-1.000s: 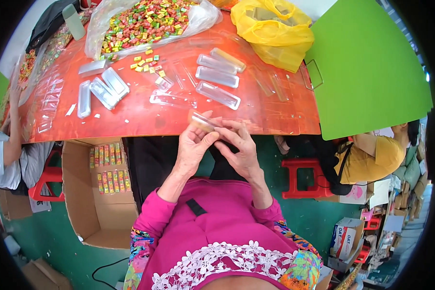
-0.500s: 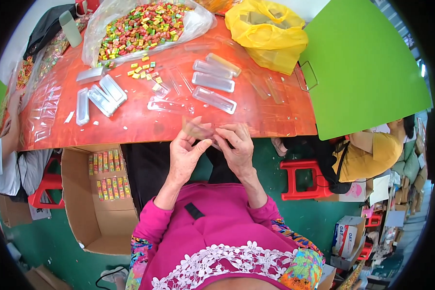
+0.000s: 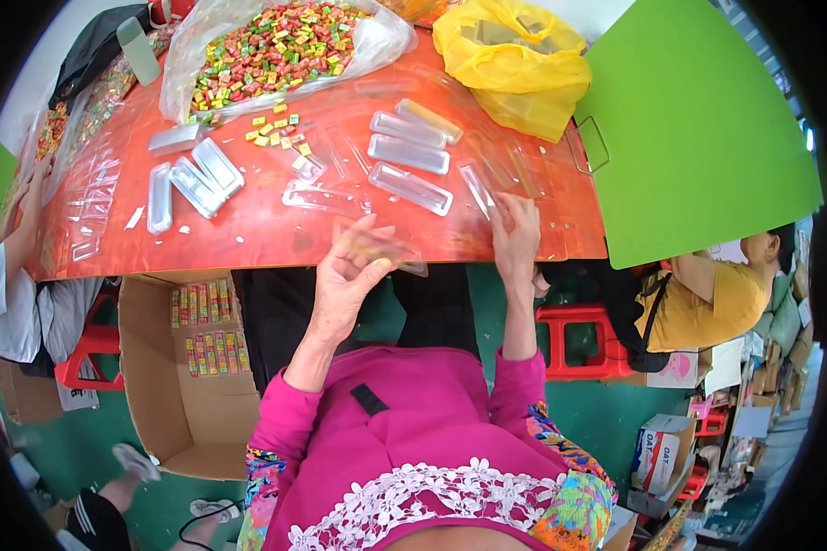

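Observation:
My left hand (image 3: 347,275) holds a clear plastic tray (image 3: 383,248) filled with candies at the near edge of the orange table (image 3: 248,225). My right hand (image 3: 515,231) reaches out to the table's right part, its fingers resting on an empty clear plastic lid (image 3: 481,188). Several filled clear trays (image 3: 410,187) lie just beyond both hands. A big clear bag of colourful candies (image 3: 280,46) sits at the far side, with loose candies (image 3: 277,133) scattered in front of it.
A yellow plastic bag (image 3: 515,64) stands at the far right of the table. More trays (image 3: 193,179) lie at the left. A cardboard box (image 3: 193,367) with packed candy rows stands under the table. Other people sit at the left (image 3: 9,285) and right (image 3: 708,294). A green board (image 3: 698,138) is at the right.
My hands have come apart: the right hand left the tray and reached forward to the table's right part. The left hand keeps the tray.

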Demonstrator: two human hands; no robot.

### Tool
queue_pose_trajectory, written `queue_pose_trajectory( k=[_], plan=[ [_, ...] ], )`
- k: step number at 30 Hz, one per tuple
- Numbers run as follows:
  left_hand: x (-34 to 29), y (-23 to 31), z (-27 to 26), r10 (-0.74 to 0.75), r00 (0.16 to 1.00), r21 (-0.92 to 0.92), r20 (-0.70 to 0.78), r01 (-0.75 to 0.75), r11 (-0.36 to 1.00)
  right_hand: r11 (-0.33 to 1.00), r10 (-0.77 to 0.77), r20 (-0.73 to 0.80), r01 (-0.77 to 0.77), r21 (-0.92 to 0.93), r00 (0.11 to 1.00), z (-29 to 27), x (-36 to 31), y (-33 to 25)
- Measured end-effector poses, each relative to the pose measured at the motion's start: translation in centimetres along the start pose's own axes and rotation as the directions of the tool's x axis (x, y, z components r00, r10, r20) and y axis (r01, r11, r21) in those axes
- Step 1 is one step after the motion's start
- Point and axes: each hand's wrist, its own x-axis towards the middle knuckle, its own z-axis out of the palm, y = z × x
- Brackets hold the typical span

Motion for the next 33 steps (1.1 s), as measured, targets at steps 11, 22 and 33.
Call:
queue_pose_trajectory(
  k=[11,22,33],
  plan=[
    [-0.5,0.1,-0.1,0.03,0.999,-0.012,0.035,-0.03,0.999,0.856,-0.159,0.166,0.052,0.515,0.973,-0.5,-3.2,-10.9],
    [-1.3,2.3,-2.7,0.056,0.974,0.048,-0.218,-0.047,0.998,0.741,0.208,0.29,-0.344,0.577,0.934,0.6,2.2,-7.9],
    [1.7,6.2,-3.6,0.124,0.97,0.292,-0.209,-0.059,0.954,0.959,-0.107,0.124,0.07,0.274,0.987,9.5,11.1,1.7]
  ],
)
